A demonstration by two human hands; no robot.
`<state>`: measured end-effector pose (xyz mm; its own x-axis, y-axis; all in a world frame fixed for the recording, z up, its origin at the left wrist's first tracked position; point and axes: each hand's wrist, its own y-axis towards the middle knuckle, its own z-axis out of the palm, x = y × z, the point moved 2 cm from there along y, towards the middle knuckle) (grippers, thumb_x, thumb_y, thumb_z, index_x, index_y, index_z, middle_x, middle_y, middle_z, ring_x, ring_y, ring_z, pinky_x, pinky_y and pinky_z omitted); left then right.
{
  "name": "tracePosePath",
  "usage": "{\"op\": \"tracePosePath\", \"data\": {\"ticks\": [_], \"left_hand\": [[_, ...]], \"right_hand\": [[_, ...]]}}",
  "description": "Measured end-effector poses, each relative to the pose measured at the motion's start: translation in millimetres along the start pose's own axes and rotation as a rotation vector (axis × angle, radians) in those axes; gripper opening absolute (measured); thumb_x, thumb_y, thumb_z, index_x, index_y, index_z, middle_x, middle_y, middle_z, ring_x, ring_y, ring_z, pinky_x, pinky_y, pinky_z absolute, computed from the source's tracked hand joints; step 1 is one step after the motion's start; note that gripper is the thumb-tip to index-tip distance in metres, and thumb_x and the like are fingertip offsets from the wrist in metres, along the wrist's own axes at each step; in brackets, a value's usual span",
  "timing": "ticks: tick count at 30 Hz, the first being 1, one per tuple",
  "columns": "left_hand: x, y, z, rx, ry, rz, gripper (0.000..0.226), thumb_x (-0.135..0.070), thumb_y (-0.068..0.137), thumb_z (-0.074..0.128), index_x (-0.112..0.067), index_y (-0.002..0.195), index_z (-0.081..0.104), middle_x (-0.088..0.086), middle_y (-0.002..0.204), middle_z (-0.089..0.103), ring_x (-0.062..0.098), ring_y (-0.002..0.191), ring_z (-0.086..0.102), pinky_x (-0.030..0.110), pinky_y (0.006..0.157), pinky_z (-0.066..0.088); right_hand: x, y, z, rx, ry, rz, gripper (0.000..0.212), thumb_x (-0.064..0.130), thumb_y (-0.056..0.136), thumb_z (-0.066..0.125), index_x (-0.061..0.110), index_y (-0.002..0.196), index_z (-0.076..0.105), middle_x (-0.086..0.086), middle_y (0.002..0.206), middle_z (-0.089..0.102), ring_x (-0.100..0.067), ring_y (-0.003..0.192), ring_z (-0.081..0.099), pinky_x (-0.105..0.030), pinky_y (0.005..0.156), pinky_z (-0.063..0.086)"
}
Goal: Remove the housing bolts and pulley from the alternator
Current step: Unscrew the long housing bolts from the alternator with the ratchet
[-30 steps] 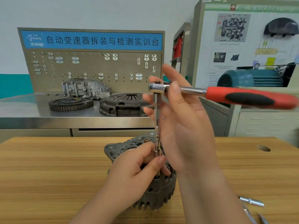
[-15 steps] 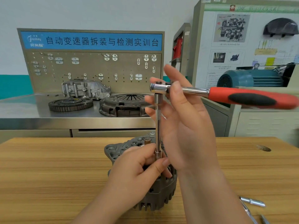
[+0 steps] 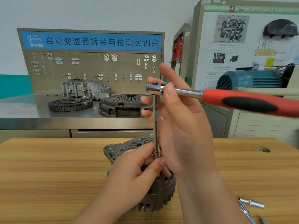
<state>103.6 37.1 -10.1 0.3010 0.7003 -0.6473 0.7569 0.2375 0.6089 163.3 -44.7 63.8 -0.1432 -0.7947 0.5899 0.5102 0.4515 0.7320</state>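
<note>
A grey alternator [image 3: 159, 194] stands on the wooden table [image 3: 48, 167] in the middle of the view. A ratchet wrench [image 3: 242, 101] with a red and black handle points right; its long extension bar [image 3: 156, 131] runs straight down to a socket on top of the alternator. My left hand [image 3: 137, 172] pinches the socket end of the bar with thumb and fingers. My right hand [image 3: 181, 120] holds the ratchet head, thumb on the chrome neck and fingers behind the bar. The bolt under the socket is hidden.
Loose chrome tools [image 3: 252, 203] lie at the table's lower right, and a round hole [image 3: 263, 149] sits near its right edge. Behind stands a steel bench [image 3: 24, 110] with a flywheel [image 3: 69, 104], a clutch cover [image 3: 121, 105] and a housing [image 3: 84, 89].
My left hand's pinch has slid down the bar to the socket end, baring more of the shaft. The ratchet and my right hand have barely moved.
</note>
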Motion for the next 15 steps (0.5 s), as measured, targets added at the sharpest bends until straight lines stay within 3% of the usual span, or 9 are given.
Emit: {"op": "tracePosePath", "data": {"ticks": [5,8,11,15], "left_hand": [[-0.7,0.4,-1.5,0.015,-0.008,0.019,0.036,-0.056,0.086,0.042,-0.030,0.102,0.061,-0.003,0.083,0.071,0.020,0.083,0.065,0.047,0.076,0.051],[-2.0,0.8,-1.6,0.011,-0.005,0.014,0.034,-0.053,0.084,0.041,-0.030,0.099,0.062,-0.018,0.081,0.072,0.012,0.079,0.065,0.038,0.074,0.050],[-1.4,0.3,-0.9,0.012,-0.005,-0.002,0.046,-0.056,0.080,0.042,-0.020,0.095,0.066,-0.023,0.080,0.072,0.009,0.077,0.065,0.037,0.074,0.051],[-1.7,0.2,-1.1,-0.013,0.009,0.018,0.043,-0.056,0.081,0.043,-0.022,0.093,0.066,-0.025,0.073,0.069,0.005,0.071,0.062,0.030,0.066,0.045]], "right_hand": [[-1.2,0.7,-2.0,-0.015,0.149,0.111,0.036,0.041,0.089,0.048,0.021,0.116,0.059,-0.002,0.093,0.074,-0.014,0.066,0.066,-0.027,0.071,0.056],[-0.5,0.8,-3.1,-0.023,0.069,0.065,0.025,0.033,0.090,0.052,0.028,0.110,0.066,0.001,0.099,0.073,-0.014,0.079,0.065,-0.028,0.073,0.051],[1.6,-0.6,-2.8,-0.031,-0.042,0.001,0.025,0.025,0.085,0.058,0.032,0.102,0.075,0.006,0.099,0.069,-0.016,0.092,0.059,-0.032,0.080,0.048],[0.7,-0.5,-0.7,-0.009,0.029,0.038,0.027,0.026,0.086,0.056,0.031,0.108,0.071,0.006,0.104,0.071,-0.012,0.083,0.064,-0.028,0.074,0.049]]}}
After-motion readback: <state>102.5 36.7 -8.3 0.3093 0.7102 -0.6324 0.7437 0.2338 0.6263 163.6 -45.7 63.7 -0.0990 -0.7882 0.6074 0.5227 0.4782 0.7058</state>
